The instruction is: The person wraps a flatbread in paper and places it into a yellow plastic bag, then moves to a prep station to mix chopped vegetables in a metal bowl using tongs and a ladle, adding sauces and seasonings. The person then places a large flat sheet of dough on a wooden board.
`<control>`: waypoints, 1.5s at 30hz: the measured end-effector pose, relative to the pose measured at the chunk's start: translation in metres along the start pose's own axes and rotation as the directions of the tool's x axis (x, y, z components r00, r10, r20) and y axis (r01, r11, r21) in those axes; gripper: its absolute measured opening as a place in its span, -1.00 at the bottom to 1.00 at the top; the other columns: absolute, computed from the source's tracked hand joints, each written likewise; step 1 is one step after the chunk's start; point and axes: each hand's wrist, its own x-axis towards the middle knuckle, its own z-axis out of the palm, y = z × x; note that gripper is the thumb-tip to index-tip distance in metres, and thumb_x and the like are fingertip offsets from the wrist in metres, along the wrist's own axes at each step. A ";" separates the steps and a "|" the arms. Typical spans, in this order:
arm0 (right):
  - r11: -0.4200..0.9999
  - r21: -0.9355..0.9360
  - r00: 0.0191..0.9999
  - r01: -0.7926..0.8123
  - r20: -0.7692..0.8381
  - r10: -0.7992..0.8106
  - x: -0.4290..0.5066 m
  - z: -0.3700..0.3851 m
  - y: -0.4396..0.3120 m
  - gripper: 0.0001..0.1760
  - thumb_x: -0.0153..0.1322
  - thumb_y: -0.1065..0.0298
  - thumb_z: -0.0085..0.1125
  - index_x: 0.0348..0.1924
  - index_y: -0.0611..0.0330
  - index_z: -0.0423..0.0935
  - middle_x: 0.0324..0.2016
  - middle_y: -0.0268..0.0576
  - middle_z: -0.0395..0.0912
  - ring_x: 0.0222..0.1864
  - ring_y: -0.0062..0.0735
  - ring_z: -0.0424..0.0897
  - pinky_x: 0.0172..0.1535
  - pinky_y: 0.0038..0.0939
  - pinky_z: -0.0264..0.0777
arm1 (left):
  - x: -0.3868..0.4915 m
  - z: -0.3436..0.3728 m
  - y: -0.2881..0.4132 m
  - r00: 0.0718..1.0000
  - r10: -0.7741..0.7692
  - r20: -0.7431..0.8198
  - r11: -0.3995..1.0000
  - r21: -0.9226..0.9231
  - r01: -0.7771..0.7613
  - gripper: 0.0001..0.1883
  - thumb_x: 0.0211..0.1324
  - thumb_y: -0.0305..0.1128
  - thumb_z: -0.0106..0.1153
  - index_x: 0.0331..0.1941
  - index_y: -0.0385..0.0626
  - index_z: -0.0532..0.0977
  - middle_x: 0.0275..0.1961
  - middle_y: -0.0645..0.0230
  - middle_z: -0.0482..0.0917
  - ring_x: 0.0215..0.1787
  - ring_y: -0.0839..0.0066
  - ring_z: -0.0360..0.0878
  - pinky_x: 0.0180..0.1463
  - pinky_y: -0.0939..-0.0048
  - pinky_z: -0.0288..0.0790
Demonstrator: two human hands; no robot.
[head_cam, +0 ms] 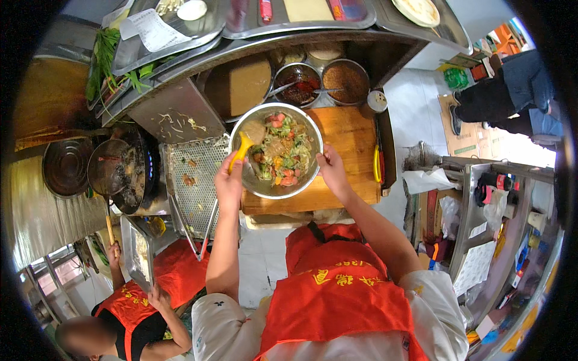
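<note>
A round stainless steel bowl (316, 131) is held up over the wooden cutting board (352, 180). Chopped vegetables, pink sausage-like pieces and brown sauce (274, 148) lie in it. At the bowl's left rim my left hand (229, 180) grips a yellow-handled utensil (244, 145), whose far end is hidden in or behind the food. The thumb and fingers of my right hand (333, 169) pinch the right rim. Just beyond the bowl stand a pot of dark red sauce (298, 90) and a pot of brown crumbly seasoning (345, 81), both with spoons. A wide pan of tan sauce (249, 85) is beside them.
Left of the board lies a perforated metal tray (194, 176) with tongs (184, 225). A co-worker in a red apron (180, 270) holds a strainer over a wok (131, 189) with a lit burner. Metal trays (298, 25) line the shelf above. Yellow-handled scissors (376, 163) hang at right.
</note>
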 end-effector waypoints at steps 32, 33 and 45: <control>0.997 0.047 0.998 0.057 0.002 -0.057 -0.068 -0.054 0.021 -0.60 0.52 0.48 -0.11 0.24 0.18 0.26 -0.29 -0.30 0.47 -0.35 -0.64 0.47 -0.38 -0.54 0.47 | -0.100 0.138 0.005 0.895 0.158 0.417 0.357 0.821 -0.446 -0.80 0.08 -0.52 0.01 -0.20 -0.23 0.53 -0.48 0.01 0.64 -0.41 0.06 0.68 -0.32 0.09 0.56; 0.994 0.066 0.996 0.086 -0.005 -0.086 -0.064 -0.057 0.029 -0.59 0.52 0.48 -0.11 0.24 0.18 0.26 -0.29 -0.31 0.48 -0.35 -0.64 0.48 -0.37 -0.54 0.48 | -0.100 0.158 0.008 0.909 0.113 0.400 0.321 0.851 -0.415 -0.79 0.03 -0.53 0.04 -0.22 -0.21 0.54 -0.45 0.00 0.65 -0.37 0.06 0.68 -0.27 0.10 0.57; 0.989 0.124 0.996 0.085 -0.048 -0.080 -0.086 -0.107 0.037 -0.55 0.49 0.48 -0.06 0.27 0.13 0.29 -0.41 -0.34 0.47 -0.52 -0.66 0.44 -0.52 -0.53 0.43 | -0.109 0.113 -0.006 0.908 -0.050 0.416 0.141 0.903 -0.406 -0.76 0.10 -0.46 0.06 -0.15 -0.19 0.60 -0.31 0.06 0.68 -0.29 0.11 0.70 -0.23 0.14 0.58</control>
